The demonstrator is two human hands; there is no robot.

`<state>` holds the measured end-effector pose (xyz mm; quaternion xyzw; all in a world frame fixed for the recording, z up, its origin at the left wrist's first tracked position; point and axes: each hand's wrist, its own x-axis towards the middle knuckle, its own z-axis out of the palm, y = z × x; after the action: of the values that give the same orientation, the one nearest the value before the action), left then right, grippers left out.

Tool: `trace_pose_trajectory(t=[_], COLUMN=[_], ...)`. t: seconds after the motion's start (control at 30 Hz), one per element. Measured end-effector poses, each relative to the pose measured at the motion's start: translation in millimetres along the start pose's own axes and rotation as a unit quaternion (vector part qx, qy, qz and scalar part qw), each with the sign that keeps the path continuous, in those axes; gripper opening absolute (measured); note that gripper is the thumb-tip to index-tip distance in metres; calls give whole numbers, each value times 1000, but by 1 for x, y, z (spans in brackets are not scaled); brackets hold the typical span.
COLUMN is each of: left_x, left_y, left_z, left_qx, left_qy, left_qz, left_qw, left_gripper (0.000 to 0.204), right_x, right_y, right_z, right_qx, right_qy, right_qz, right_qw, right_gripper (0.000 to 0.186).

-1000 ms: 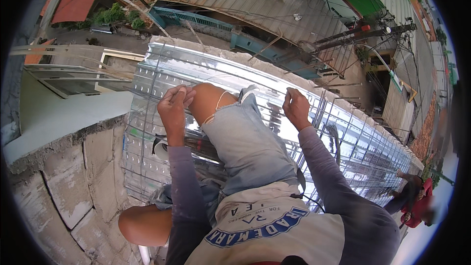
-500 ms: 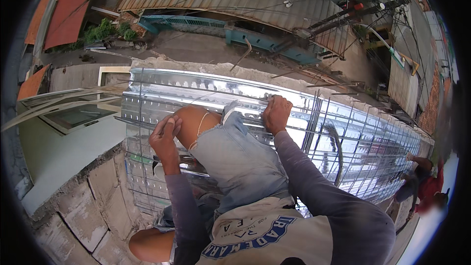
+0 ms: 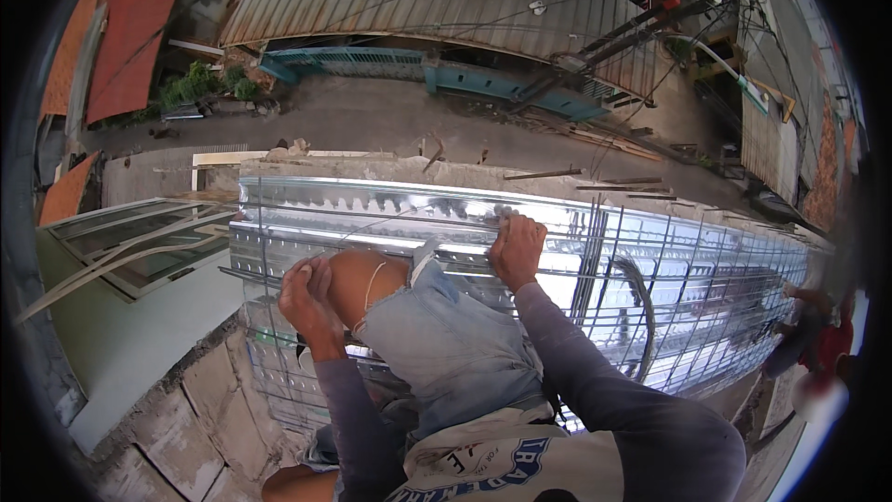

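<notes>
My left hand [image 3: 311,309] is closed beside my raised bare knee [image 3: 367,281], fingers pressed together; whatever they hold is too small to make out. Farther right, my right hand [image 3: 518,251] curls its fingers on a thin steel bar [image 3: 437,220] of the mesh. Beneath both hands lies shiny corrugated metal decking [image 3: 372,200], with the steel bar grid [image 3: 688,302] over it. A thin wire runs above the decking between my hands. My leg in torn denim [image 3: 455,335] hides part of the mesh.
Curved dark bars [image 3: 636,302] lie on the mesh to my right. A person in red [image 3: 832,344] is at the far right. Concrete blocks [image 3: 218,390] edge the lower left, beside a window [image 3: 139,246]. Beyond the rough concrete edge [image 3: 372,167] lies a street [image 3: 353,116], far below.
The view has tilted, so the decking sits lower in the picture. My left hand has turned and its fingers are more curled. My right hand stays at the bar. The person in red has shifted.
</notes>
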<state>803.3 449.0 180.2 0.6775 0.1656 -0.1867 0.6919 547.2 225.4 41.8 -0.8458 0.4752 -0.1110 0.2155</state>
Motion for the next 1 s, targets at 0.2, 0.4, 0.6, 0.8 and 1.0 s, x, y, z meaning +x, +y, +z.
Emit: trace_pose_trajectory(t=[0.2,0.4,0.6,0.8,1.0], left_x=[6,10,16,16,19], left_y=[-7,-13,-21,-19,-21], left_z=[-4,-4,-2,6,6], left_qx=[10,5,40,48,50], left_qy=[45,79,85,86,101], left_qz=[12,-4,-2,4,3], left_qw=[999,997,996,995,994], left_gripper=[20,18,16,17,18], right_x=[2,3,2,2,5], right_y=[-2,-2,1,3,-1], right_z=[0,-1,3,5,5], right_qx=[26,31,23,7,5], right_qy=[6,14,21,22,44], right_qz=[-1,-2,-7,-6,-24], right_qw=[1000,999,999,1000,999], right_gripper=[30,30,37,29,14])
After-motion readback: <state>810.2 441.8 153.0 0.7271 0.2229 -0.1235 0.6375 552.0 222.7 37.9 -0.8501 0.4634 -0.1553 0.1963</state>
